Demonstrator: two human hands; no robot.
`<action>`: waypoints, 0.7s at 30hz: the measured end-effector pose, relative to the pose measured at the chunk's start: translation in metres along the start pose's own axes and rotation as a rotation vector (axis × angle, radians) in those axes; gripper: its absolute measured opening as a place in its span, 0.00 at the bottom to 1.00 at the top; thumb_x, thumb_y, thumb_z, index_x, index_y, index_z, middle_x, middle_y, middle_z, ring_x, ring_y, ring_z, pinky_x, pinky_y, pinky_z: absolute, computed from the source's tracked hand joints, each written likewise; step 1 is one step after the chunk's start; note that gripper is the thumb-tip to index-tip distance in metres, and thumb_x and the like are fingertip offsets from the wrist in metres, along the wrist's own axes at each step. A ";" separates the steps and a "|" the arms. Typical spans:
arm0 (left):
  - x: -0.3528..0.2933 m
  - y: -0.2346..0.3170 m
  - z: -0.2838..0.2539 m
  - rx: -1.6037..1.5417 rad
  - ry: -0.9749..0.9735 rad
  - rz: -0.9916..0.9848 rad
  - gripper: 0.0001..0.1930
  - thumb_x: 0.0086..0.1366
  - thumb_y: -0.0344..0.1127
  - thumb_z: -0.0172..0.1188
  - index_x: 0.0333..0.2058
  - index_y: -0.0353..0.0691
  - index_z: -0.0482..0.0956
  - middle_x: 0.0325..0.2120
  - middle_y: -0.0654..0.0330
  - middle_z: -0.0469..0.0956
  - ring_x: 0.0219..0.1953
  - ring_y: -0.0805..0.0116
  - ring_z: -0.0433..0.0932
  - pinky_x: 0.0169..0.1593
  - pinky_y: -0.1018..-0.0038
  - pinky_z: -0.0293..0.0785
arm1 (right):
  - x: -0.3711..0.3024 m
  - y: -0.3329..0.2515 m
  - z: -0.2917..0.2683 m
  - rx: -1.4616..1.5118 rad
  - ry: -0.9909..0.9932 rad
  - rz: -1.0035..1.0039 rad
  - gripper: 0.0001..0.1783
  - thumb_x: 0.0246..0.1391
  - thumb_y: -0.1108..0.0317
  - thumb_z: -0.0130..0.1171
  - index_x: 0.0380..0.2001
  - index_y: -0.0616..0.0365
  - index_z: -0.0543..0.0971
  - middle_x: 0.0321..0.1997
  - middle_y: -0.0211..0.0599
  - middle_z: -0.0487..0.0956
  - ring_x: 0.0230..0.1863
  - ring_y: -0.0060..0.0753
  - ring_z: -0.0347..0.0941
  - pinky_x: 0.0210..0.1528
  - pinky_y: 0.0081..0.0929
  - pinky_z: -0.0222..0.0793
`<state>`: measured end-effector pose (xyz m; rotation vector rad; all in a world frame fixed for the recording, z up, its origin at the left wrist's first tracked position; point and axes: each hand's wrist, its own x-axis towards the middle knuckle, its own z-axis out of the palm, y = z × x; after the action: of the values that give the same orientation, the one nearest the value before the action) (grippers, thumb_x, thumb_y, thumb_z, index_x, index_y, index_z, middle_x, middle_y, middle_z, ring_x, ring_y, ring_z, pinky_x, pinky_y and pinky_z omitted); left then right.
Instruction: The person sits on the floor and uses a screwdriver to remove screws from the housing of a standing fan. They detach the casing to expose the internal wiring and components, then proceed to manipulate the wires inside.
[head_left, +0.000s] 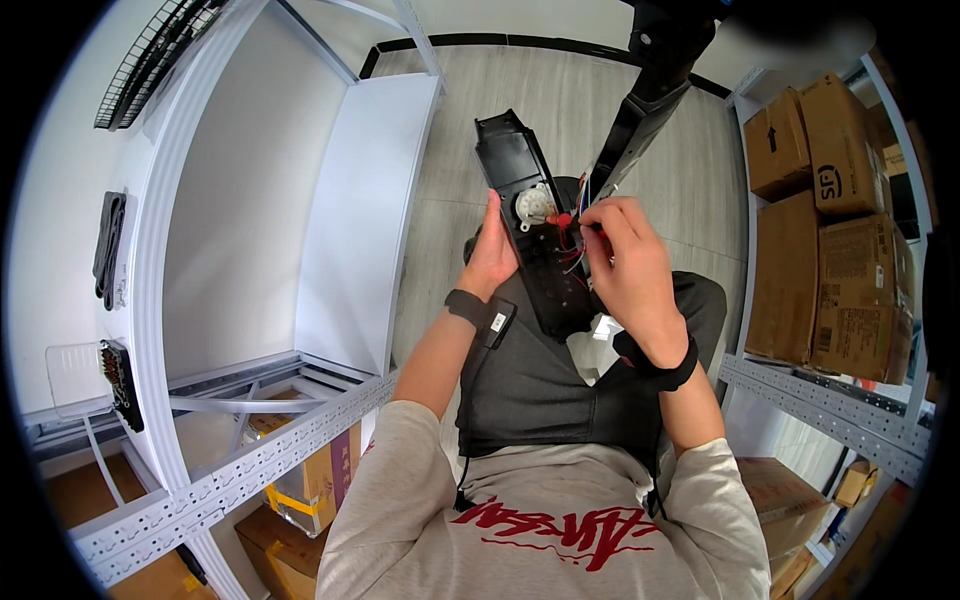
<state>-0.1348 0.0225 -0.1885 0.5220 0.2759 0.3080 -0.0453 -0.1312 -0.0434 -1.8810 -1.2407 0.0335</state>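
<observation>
A long black plastic housing (556, 295) lies open over my lap, its inner side up. My left hand (488, 252) is closed round its left edge, thumb along the side. Set in the housing is a round white plastic part (534, 205). Beside it sits a small red piece (564, 220), with thin red and pale wires (574, 262) below. My right hand (632, 262) is at the housing's right side, thumb and fingers pinched on thin wires there. Coloured wires (585, 190) run just above those fingertips. The exact spot they grip is partly hidden.
A black upright column (640, 120) rises just beyond my right hand. At left stands a white shelf unit (350, 220) with a perforated metal beam (270, 450). Stacked cardboard boxes (780, 275) fill the right-hand rack. Something white (598, 350) lies between my legs.
</observation>
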 end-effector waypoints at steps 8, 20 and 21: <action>0.005 -0.006 -0.006 0.036 0.001 0.027 0.31 0.71 0.58 0.28 0.62 0.42 0.58 0.54 0.55 0.69 0.54 0.62 0.70 0.58 0.65 0.67 | 0.006 0.019 0.015 0.006 0.095 -0.042 0.08 0.47 0.81 0.58 0.33 0.62 0.73 0.35 0.42 0.73 0.35 0.47 0.73 0.36 0.36 0.70; 0.005 -0.018 -0.024 0.238 0.124 0.273 0.23 0.74 0.40 0.38 0.66 0.50 0.52 0.63 0.60 0.54 0.63 0.70 0.55 0.64 0.73 0.52 | 0.001 0.032 0.025 0.031 0.114 -0.076 0.08 0.47 0.82 0.58 0.32 0.62 0.74 0.36 0.41 0.74 0.35 0.45 0.74 0.36 0.34 0.70; 0.006 -0.019 -0.025 0.273 0.127 0.276 0.22 0.74 0.40 0.37 0.65 0.50 0.53 0.59 0.57 0.59 0.60 0.67 0.60 0.62 0.71 0.58 | 0.001 0.032 0.025 0.030 0.112 -0.080 0.08 0.47 0.82 0.58 0.32 0.62 0.74 0.36 0.41 0.74 0.35 0.45 0.74 0.36 0.33 0.70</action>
<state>-0.1336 0.0202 -0.2197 0.8144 0.3724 0.5777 -0.0324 -0.1186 -0.0796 -1.7816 -1.2304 -0.0947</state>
